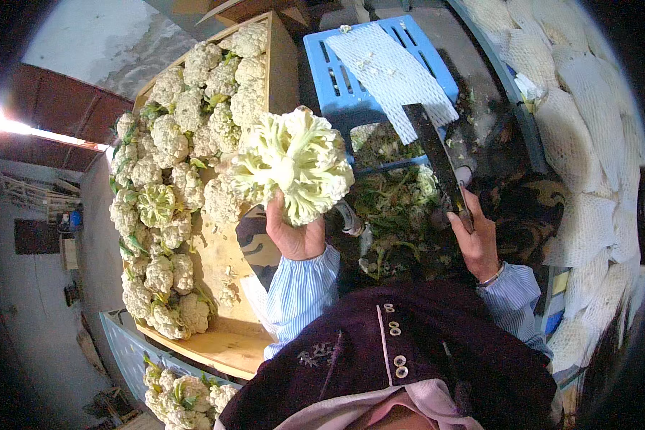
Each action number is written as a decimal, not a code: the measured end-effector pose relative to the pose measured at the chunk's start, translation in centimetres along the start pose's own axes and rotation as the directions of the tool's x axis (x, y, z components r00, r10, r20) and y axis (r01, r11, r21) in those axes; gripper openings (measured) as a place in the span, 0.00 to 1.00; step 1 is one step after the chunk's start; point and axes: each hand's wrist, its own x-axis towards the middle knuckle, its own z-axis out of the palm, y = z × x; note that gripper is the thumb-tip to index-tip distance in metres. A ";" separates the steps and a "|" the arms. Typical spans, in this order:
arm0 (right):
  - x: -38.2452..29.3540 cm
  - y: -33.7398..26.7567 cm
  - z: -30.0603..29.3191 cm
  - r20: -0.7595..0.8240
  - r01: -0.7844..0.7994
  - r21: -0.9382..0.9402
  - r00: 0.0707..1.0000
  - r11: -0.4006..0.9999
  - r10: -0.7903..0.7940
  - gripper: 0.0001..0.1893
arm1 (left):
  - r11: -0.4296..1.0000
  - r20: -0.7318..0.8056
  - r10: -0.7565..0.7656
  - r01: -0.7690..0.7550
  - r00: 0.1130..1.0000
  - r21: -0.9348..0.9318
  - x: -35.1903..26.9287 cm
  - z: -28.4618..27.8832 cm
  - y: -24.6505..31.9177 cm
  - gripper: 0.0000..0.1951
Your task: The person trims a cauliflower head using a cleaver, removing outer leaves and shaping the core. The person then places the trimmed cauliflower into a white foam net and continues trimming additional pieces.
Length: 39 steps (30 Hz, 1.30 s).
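Observation:
My left hand (296, 232) holds a cauliflower head (295, 164) by its edge, its pale cut stem side turned up towards the camera. In my right hand (475, 236) is a large dark-bladed knife (434, 145), its blade pointing up and away from me, to the right of the cauliflower and apart from it. The blade's far end overlaps a white foam mesh net (387, 59) in view; the net lies across an upturned blue plastic crate (322, 59). Small white crumbs are scattered on the net.
To the left, a wooden bin (220, 344) holds many cauliflowers (169, 140). More cauliflowers (185, 400) sit in a blue container at the lower left. Leaf trimmings (392, 215) lie on the floor between my hands. Cauliflowers wrapped in foam nets (580, 134) are stacked at the right.

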 end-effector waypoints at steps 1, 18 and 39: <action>0.2 -0.3 -0.3 -0.002 0.017 -0.020 1.000 1.000 -0.017 0.28 | 0.996 0.056 -0.048 0.052 0.997 -0.072 0.2 -0.3 0.0 0.27; 4.3 -6.2 -2.5 0.317 0.544 -0.350 0.835 0.763 -0.450 0.43 | 0.989 0.044 -0.040 0.033 0.998 0.146 -0.2 0.6 -0.9 0.22; 5.9 -7.0 5.0 0.141 -0.136 0.726 0.989 0.674 0.048 0.29 | 0.993 0.190 -0.111 0.100 0.975 0.066 -1.2 1.3 -3.8 0.36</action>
